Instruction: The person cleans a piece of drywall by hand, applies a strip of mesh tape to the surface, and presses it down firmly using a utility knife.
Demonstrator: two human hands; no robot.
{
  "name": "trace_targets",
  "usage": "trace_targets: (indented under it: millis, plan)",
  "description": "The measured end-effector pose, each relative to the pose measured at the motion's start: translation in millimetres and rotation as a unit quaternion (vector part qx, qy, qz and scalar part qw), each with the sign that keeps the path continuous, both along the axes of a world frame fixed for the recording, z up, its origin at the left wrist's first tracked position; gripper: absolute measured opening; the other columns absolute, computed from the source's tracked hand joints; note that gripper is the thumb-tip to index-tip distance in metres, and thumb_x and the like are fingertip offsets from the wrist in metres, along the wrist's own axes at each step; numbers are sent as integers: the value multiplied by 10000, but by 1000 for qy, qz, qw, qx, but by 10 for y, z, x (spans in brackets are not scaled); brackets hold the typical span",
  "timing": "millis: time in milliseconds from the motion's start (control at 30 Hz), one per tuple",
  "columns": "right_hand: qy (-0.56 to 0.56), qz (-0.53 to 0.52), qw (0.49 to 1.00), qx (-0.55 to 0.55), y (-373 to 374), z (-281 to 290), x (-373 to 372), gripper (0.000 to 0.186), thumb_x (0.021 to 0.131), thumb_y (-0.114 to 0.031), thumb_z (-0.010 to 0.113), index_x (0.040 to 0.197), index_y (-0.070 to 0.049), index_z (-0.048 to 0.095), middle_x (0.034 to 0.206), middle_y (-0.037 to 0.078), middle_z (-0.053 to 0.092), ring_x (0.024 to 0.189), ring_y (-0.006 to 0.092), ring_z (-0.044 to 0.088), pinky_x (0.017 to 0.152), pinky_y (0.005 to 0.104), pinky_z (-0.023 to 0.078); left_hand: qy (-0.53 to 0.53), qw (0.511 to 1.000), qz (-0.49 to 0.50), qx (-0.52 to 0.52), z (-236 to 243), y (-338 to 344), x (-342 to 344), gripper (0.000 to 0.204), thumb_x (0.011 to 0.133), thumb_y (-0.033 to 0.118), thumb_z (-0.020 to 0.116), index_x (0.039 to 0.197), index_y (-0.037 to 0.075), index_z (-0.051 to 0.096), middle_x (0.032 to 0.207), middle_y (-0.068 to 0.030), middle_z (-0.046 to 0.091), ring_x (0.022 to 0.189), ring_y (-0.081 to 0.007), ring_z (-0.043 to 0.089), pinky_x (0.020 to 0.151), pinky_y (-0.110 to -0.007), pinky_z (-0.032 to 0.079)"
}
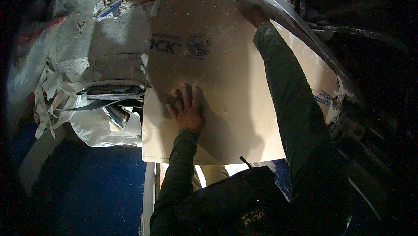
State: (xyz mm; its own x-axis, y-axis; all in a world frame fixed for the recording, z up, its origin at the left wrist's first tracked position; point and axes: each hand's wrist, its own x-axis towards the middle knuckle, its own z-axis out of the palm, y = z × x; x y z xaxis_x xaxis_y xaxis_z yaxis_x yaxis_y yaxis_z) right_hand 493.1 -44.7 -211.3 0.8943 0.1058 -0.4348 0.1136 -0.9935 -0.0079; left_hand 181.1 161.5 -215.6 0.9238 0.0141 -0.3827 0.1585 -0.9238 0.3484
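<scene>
A large tan paper-faced drywall sheet lies in front of me, with dark printing and a round stamp on its face. My left hand rests flat on its near left part, fingers spread, holding nothing. Farther off to the right, my right hand reaches to the sheet's far right edge. Deep shadow there hides its fingers, so I cannot make out whether it grips the edge. Beyond my right forearm, more tan board with blue printing shows.
Left of the sheet are a whitish bag with dark flat scraps and torn pale strips. Broken debris lies at the far left on a dusty grey surface. A long strip borders the right side. The blue floor shows below.
</scene>
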Motion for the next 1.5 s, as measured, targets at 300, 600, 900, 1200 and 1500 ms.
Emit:
trace_targets:
  millis: [300, 600, 900, 1200, 1500]
  plan:
    - [-52, 40, 998, -10, -154, -432, -71, 343, 818, -216, 398, 1107, -47, 471, 1098, 175, 487, 991, 304, 482, 867, 383, 369, 46, 999, -2, -6, 45, 29, 25, 629, 752, 245, 487, 1306, 240, 191, 1388, -41, 51, 1263, -333, 8, 942, -597, 26]
    - [-153, 25, 973, 170, -187, -320, -26, 387, 804, -294, 419, 1095, -47, 484, 1147, 157, 463, 1048, 307, 446, 919, 378, 334, 28, 1000, 4, -8, 16, 18, -18, 586, 773, 239, 454, 1303, 240, 204, 1391, -35, 18, 1263, -333, -9, 944, -595, 5]
    - [-281, 242, 929, 20, -601, -653, -60, 265, 773, -200, 428, 839, -7, 597, 768, 184, 586, 711, 310, 575, 638, 393, 451, 9, 999, -49, 20, -62, -60, -15, 581, 805, 277, 393, 1320, 215, 132, 1385, -71, 43, 1251, -372, 3, 951, -584, -16]
    - [-100, -116, 983, 103, -20, -212, -1135, 140, 657, -111, 508, 681, -29, 618, 717, 168, 596, 712, 290, 595, 658, 376, 475, 1, 1000, -24, 12, -34, -50, -25, 615, 808, 290, 412, 1322, 258, 77, 1389, -35, 27, 1262, -335, -12, 955, -574, -24]
    - [-114, 261, 959, 6, 248, -264, -2458, 34, 547, -28, 560, 523, -49, 571, 591, 91, 576, 495, 226, 557, 426, 322, 456, -50, 963, 44, -260, -681, 80, -150, 592, 806, 448, 327, 1320, 236, 122, 1390, -9, -40, 1255, -354, -37, 950, -582, -10]
